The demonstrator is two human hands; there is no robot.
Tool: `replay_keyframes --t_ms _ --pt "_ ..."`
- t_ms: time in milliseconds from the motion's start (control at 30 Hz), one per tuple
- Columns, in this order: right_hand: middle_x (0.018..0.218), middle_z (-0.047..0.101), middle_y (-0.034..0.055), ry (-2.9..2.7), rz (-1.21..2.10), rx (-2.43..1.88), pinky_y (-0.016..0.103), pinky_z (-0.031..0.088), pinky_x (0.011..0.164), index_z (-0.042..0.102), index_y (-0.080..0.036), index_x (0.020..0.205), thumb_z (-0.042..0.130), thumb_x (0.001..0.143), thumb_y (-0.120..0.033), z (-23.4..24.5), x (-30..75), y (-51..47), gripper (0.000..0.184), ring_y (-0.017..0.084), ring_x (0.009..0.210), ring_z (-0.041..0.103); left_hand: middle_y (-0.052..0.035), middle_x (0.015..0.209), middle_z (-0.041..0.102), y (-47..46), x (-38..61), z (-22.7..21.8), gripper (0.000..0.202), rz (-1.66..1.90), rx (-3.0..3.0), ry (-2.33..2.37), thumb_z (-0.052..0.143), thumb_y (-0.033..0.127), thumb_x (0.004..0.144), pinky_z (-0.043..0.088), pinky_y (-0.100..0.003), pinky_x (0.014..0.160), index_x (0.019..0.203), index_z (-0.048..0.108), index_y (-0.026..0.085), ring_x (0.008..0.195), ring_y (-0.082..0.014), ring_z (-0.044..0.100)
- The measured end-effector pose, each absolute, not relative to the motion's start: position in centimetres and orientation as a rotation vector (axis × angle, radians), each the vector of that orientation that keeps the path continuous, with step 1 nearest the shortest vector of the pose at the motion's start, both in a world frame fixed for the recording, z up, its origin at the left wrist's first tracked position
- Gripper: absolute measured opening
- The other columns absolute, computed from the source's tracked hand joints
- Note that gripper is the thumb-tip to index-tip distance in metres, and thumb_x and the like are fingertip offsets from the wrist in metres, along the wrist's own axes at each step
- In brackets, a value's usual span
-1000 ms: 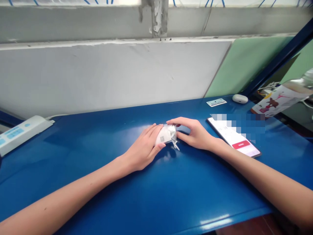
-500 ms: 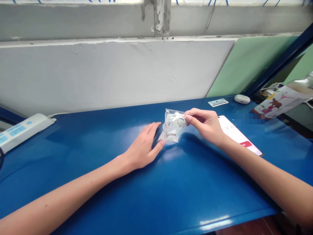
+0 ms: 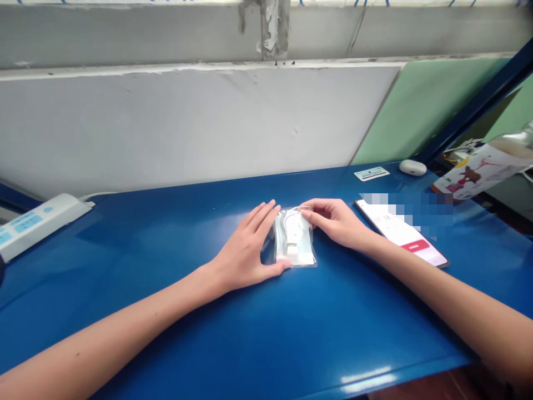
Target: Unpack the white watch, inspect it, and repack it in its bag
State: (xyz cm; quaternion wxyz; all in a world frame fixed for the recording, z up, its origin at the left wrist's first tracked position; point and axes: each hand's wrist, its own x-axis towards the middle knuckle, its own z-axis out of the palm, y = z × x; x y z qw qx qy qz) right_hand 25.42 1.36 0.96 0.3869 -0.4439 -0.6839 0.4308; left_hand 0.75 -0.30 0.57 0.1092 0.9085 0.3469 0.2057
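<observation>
A small clear plastic bag point(image 3: 293, 242) with white items inside lies flat on the blue table point(image 3: 266, 322). My left hand point(image 3: 247, 250) rests on the table against the bag's left edge, fingers stretched forward and thumb at its near corner. My right hand point(image 3: 333, 222) is at the bag's far right corner, with fingertips pinched on its top edge.
A phone point(image 3: 402, 233) with a lit screen lies just right of my right hand. Further back right are a white card point(image 3: 371, 174), a small white case point(image 3: 412, 167) and a printed bag point(image 3: 483, 169). A white power strip point(image 3: 37, 222) sits at far left. A wall runs behind the table.
My right hand had lifted the bag upright half a second ago. It has laid the bag flat on the table, and my left hand has slid forward along its left edge.
</observation>
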Motion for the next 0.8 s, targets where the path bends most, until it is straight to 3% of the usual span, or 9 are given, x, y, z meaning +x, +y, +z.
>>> replay_keyframes --t_ms 100,167,300,500,667,800 --pt "0.101 0.075 0.0102 -1.894 0.92 -1.188 0.042 0.06 0.078 0.067 -0.018 0.117 0.057 0.094 -0.034 0.9 25.6 1.2 0.03 0.023 0.086 0.071 -0.0212 0.156 0.037 -0.2 0.6 0.2 0.096 0.511 2.625 1.086 0.07 0.057 0.081 0.032 -0.053 0.118 0.153 0.025 0.012 0.148 -0.0363 0.027" --pt "0.12 0.069 0.0148 -2.098 0.689 -1.214 0.048 0.057 0.091 0.063 -0.018 0.127 0.056 0.095 -0.034 1.1 25.9 0.9 0.036 0.028 0.104 0.069 -0.0224 0.155 0.038 -0.1 0.5 0.0 0.095 0.454 2.605 1.128 0.066 0.063 0.082 0.032 -0.053 0.118 0.152 0.03 0.009 0.148 -0.037 0.027" --pt "0.154 0.042 0.0202 -2.496 0.432 -1.15 0.056 0.04 0.112 0.049 -0.015 0.145 0.06 0.091 -0.048 1.6 26.9 0.5 0.064 0.037 0.14 0.042 -0.0229 0.157 0.035 0.0 0.7 0.1 0.096 0.364 2.605 1.201 0.059 0.069 0.084 0.028 -0.053 0.119 0.151 0.032 0.006 0.149 -0.0377 0.023" --pt "0.159 0.034 0.0213 -2.608 0.575 -1.202 0.058 0.036 0.114 0.025 -0.012 0.157 0.065 0.081 -0.066 1.5 28.2 1.0 0.101 0.039 0.145 0.035 -0.0208 0.159 0.033 0.3 0.7 0.9 0.098 0.207 2.651 1.23 0.051 0.075 0.084 0.026 -0.053 0.119 0.153 0.032 0.008 0.148 -0.0382 0.026" --pt "0.164 0.023 0.0189 -2.6 0.648 -1.185 0.057 0.033 0.116 0.016 -0.017 0.16 0.071 0.072 -0.069 1.3 28.5 0.9 0.116 0.041 0.148 0.027 -0.0188 0.159 0.034 1.3 -0.2 1.3 0.102 0.19 2.689 1.068 0.055 0.079 0.08 0.026 -0.054 0.118 0.154 0.032 0.013 0.148 -0.0393 0.026" --pt "0.165 0.014 0.0198 -2.621 0.629 -1.243 0.058 0.03 0.118 0.015 -0.015 0.16 0.07 0.07 -0.073 1.1 28.4 0.8 0.12 0.041 0.15 0.019 -0.0194 0.159 0.034 1.7 -0.4 1.3 0.1 0.227 2.68 1.022 0.056 0.077 0.081 0.024 -0.054 0.119 0.154 0.029 0.013 0.148 -0.0375 0.026"
